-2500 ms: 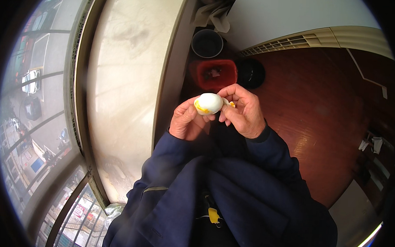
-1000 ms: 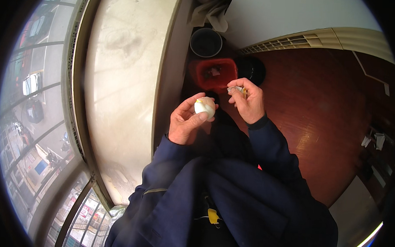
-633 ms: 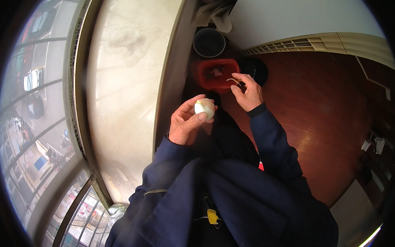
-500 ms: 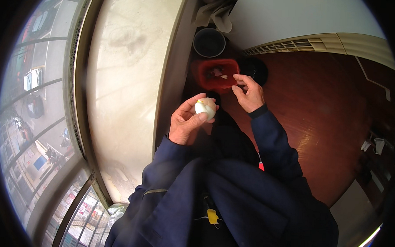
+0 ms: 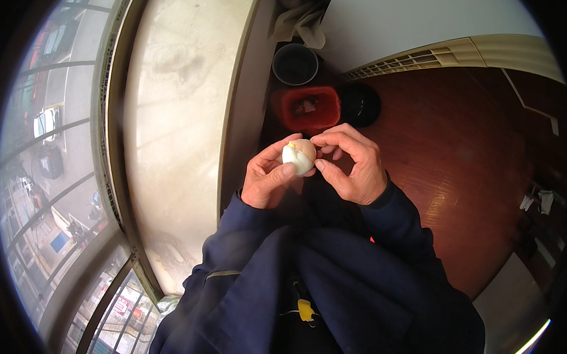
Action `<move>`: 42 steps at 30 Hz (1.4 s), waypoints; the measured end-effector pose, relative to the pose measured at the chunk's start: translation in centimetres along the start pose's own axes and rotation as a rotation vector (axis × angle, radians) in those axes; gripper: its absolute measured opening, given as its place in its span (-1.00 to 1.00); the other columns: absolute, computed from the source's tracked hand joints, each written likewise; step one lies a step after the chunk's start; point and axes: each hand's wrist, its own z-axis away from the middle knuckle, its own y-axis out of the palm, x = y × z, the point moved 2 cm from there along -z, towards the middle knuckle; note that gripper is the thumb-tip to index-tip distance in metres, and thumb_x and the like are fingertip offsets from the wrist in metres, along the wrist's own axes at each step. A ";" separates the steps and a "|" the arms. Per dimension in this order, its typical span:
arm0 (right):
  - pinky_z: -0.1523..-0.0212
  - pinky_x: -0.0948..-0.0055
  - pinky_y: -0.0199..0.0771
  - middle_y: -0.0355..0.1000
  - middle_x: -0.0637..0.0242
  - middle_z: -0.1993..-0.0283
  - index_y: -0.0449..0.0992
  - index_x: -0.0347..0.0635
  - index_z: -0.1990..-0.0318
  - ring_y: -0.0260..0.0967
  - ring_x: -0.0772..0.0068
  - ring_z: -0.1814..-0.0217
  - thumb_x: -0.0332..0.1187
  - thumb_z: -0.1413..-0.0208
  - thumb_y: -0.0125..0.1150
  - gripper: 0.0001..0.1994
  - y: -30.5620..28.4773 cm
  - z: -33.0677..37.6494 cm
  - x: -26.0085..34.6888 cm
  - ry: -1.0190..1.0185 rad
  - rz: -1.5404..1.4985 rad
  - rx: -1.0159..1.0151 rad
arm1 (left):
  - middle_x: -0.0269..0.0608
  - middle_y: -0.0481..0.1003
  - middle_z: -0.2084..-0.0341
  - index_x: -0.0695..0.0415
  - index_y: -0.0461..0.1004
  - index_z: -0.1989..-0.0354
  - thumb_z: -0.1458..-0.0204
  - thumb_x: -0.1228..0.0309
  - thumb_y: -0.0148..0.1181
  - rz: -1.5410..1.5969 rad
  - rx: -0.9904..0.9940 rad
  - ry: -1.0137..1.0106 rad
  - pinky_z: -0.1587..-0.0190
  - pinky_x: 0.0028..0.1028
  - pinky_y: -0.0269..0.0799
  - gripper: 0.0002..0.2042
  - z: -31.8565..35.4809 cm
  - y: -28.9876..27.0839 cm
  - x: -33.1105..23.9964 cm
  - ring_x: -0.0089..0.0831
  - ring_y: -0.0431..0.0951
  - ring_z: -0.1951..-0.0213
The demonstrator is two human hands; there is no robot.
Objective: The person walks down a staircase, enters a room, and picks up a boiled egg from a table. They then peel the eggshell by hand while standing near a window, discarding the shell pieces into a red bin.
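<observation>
A partly peeled boiled egg (image 5: 298, 156) sits in the fingers of my left hand (image 5: 268, 176), which is closed around it from the left and below. Smooth white shows on the lower left of the egg, brownish shell covers its upper right, and a bit of yellow shows at its top left. At the egg's right edge is my right hand (image 5: 360, 169), its thumb and bent forefinger curled against the shell. Beyond both hands, a red bin (image 5: 324, 123) stands on the floor with small pale scraps inside.
Behind the red bin stands a round grey bucket (image 5: 295, 64), and a black round container (image 5: 361, 105) is at its right. A pale stone sill (image 5: 179, 136) runs along my left beside a barred window. A white cabinet-like unit (image 5: 420, 26) with a vent grille borders the reddish floor (image 5: 447, 151).
My right hand has come from over the red bin down and left to the egg. One pale scrap seen near the bin's right side no longer shows. My left hand keeps its hold.
</observation>
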 end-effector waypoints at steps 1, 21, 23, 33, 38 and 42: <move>0.34 0.53 0.45 0.45 0.29 0.25 0.52 -0.25 0.20 0.44 0.45 0.34 -0.55 0.13 0.26 -0.74 0.0 0.1 0.2 -0.006 0.009 0.000 | 0.00 0.49 0.03 0.28 0.24 -0.25 -0.07 0.42 0.23 0.012 -0.010 0.008 0.31 -0.48 0.53 -0.44 0.0 0.1 0.1 -0.25 0.60 0.14; 0.40 0.43 0.52 0.44 0.27 0.30 0.49 -0.24 0.25 0.47 0.36 0.43 -0.58 0.17 0.25 -0.76 1.2 0.9 1.1 -0.033 0.104 0.000 | -0.08 0.51 0.04 0.27 0.23 -0.26 -0.10 0.40 0.19 -0.026 -0.018 -0.060 0.26 -0.46 0.51 -0.46 1.2 -0.3 0.2 -0.31 0.62 0.20; 0.40 0.42 0.52 0.44 0.28 0.31 0.49 -0.24 0.25 0.47 0.35 0.43 -0.58 0.17 0.26 -0.76 1.4 0.9 1.1 -0.040 0.104 0.004 | -0.09 0.52 0.07 0.27 0.26 -0.24 -0.10 0.42 0.19 -0.047 -0.020 -0.056 0.29 -0.47 0.51 -0.48 1.3 -0.4 0.2 -0.32 0.62 0.22; 0.47 0.50 0.56 0.45 0.27 0.32 0.51 -0.29 0.28 0.47 0.43 0.44 -0.58 0.15 0.28 -0.79 1.7 1.0 0.6 -0.014 0.028 0.021 | -0.09 0.54 0.12 0.27 0.33 -0.19 -0.06 0.48 0.18 -0.051 -0.052 -0.057 0.33 -0.49 0.51 -0.52 1.6 -0.5 0.1 -0.33 0.62 0.24; 0.47 0.51 0.56 0.45 0.27 0.35 0.51 -0.30 0.30 0.47 0.43 0.44 -0.58 0.15 0.29 -0.81 2.0 1.0 0.3 0.004 0.003 -0.001 | -0.08 0.54 0.13 0.29 0.33 -0.19 -0.05 0.50 0.16 -0.067 -0.077 -0.059 0.33 -0.50 0.50 -0.53 1.5 -0.5 0.2 -0.33 0.62 0.24; 0.45 0.50 0.56 0.45 0.25 0.36 0.51 -0.31 0.31 0.48 0.41 0.46 -0.58 0.14 0.29 -0.82 2.1 1.0 0.1 0.016 0.000 0.009 | -0.03 0.49 0.03 0.37 0.32 -0.17 -0.05 0.52 0.15 -0.071 -0.087 -0.074 -0.02 -0.35 0.47 -0.53 1.7 -0.5 0.0 -0.29 0.53 0.02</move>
